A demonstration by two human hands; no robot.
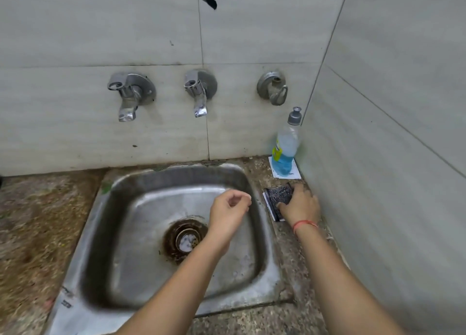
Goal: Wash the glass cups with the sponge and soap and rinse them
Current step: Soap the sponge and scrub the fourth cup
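Where the speckled brown stone tabletop [257,319] meets the right-side wall, a dark, rough-textured, approx. rectangular sponge [277,194] is seen lying flat on a small white tray [267,206], just beside the right rim of the sink. Its surface looks coarse & glittery, black w/ pale flecks. Its left edge is lined up w/ the tray's long side, which runs front-to-back, angled slightly. The sponge's own long axis can't be told for sure, as its near-right part is covered. The right hand [301,206] is laid over it. The grip is closed on the sponge, w/ the thumb at the near edge & fingers curled over the far-right side. A red thread [305,224] is worn at that wrist.

The left hand [228,209] is held above the basin of the square stainless-steel sink [100,208], the grip loosely curled w/ nothing in it. The round, rust-ringed drain [185,238] is seen just left of that wrist.

A clear plastic soap bottle [286,145] w/ blue liquid in its lower half, a yellow label & a grey pull-cap is stood upright on a white square card [297,175] in the far corner. Its cap points up, and it sits behind the sponge. Two metal taps, left [127,97] & middle [199,92], are mounted on the pale tiled wall [75,107] w/ spouts pointing down.
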